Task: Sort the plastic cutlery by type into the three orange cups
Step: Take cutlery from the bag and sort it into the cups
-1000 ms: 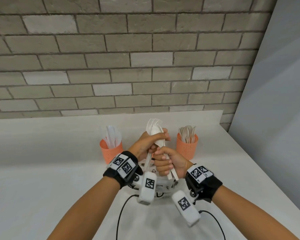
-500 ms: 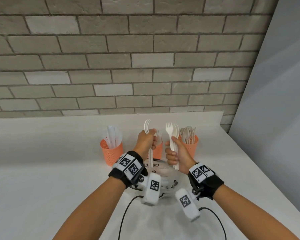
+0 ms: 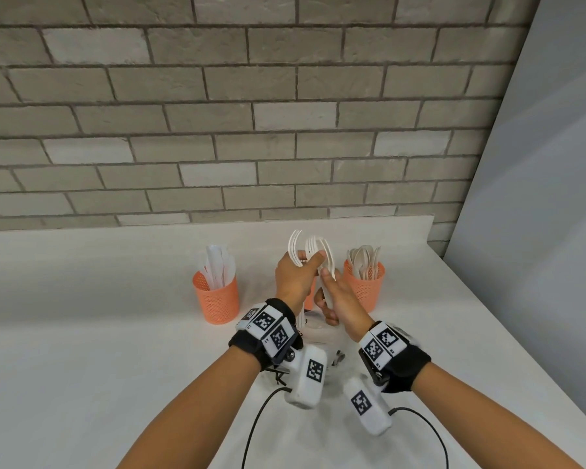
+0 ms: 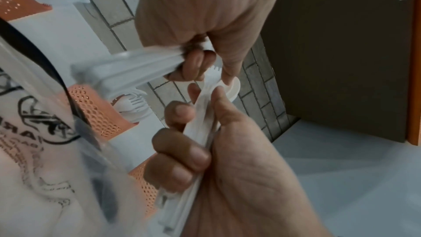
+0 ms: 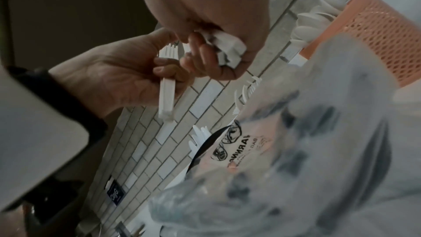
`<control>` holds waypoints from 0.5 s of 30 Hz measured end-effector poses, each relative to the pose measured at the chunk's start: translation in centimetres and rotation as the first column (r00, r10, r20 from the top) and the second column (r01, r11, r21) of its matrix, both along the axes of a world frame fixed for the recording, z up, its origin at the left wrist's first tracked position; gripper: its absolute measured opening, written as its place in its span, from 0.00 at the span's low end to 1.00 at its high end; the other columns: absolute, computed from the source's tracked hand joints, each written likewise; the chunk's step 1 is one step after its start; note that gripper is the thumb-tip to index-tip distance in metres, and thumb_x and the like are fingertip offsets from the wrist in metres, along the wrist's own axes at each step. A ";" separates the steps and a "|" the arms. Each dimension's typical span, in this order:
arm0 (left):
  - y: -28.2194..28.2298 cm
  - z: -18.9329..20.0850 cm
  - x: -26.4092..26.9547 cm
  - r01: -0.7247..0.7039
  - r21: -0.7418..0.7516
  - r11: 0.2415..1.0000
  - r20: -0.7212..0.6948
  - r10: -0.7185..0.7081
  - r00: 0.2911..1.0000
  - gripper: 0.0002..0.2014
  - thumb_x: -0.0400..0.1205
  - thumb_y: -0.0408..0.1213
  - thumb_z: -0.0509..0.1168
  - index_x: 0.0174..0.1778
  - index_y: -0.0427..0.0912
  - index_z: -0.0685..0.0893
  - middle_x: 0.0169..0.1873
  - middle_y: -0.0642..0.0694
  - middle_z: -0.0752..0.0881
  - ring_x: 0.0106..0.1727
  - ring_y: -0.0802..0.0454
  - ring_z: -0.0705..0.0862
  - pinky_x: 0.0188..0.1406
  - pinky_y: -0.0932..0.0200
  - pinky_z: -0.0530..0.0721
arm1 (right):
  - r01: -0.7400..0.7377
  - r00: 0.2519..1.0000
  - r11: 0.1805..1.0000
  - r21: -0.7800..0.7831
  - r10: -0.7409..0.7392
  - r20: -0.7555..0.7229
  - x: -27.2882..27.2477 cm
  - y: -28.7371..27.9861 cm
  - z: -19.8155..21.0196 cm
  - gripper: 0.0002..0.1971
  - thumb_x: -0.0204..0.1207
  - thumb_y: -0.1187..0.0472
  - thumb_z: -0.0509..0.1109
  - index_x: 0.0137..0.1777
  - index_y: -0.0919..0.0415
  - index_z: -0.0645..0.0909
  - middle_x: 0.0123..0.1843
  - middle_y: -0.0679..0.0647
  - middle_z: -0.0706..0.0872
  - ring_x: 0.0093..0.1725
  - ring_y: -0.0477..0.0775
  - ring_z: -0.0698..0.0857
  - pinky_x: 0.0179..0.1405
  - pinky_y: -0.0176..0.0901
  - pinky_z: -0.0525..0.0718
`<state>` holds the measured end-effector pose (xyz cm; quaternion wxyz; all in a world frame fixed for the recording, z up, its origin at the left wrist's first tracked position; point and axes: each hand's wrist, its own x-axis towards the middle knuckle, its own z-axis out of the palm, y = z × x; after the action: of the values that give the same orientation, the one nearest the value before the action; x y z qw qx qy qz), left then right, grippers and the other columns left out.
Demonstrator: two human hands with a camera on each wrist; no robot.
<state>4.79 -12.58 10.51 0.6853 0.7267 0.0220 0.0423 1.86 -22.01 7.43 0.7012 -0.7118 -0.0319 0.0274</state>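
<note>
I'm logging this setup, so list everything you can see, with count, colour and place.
Orange cups: three; left one holds white knives, right one spoons, middle one mostly hidden behind the hands.
Forks: several, white, held above the middle cup.
Plastic bag: one, clear with black print, in front of the cups.
Counter: white, under everything.
Brick wall: grey, behind.
Left hand: grips forks.
Right hand: grips forks.
</note>
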 end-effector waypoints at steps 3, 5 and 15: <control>-0.2 -0.2 0.3 -0.017 0.019 1.000 0.001 0.017 1.000 0.09 0.77 0.41 0.68 0.44 0.37 0.83 0.31 0.44 0.82 0.28 0.48 0.78 0.28 0.61 0.75 | 0.028 0.998 0.996 -0.082 -0.023 0.051 0.0 0.1 0.1 0.16 0.85 0.45 0.49 0.61 0.53 0.70 0.30 0.54 0.75 0.15 0.44 0.65 0.13 0.31 0.62; -0.1 -0.2 0.5 -0.016 0.031 0.999 0.000 0.016 1.000 0.06 0.78 0.39 0.64 0.40 0.41 0.82 0.31 0.43 0.83 0.32 0.45 0.79 0.37 0.54 0.75 | 0.043 0.996 0.994 -0.096 -0.036 0.079 0.2 0.1 0.1 0.15 0.85 0.47 0.49 0.55 0.55 0.74 0.30 0.54 0.77 0.15 0.46 0.69 0.13 0.34 0.67; 0.6 -0.2 1.4 0.057 0.079 0.995 0.083 -0.063 0.995 0.16 0.86 0.47 0.54 0.54 0.36 0.75 0.32 0.46 0.87 0.34 0.45 0.82 0.38 0.51 0.79 | 0.208 0.972 0.968 -0.143 -0.187 0.144 1.7 -1.8 0.9 0.14 0.86 0.56 0.52 0.41 0.56 0.75 0.33 0.52 0.80 0.33 0.49 0.80 0.37 0.40 0.81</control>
<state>6.23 -11.98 10.32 0.6584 0.7502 -0.0309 0.0536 3.54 -23.76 8.37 0.6385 -0.7647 -0.0039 -0.0866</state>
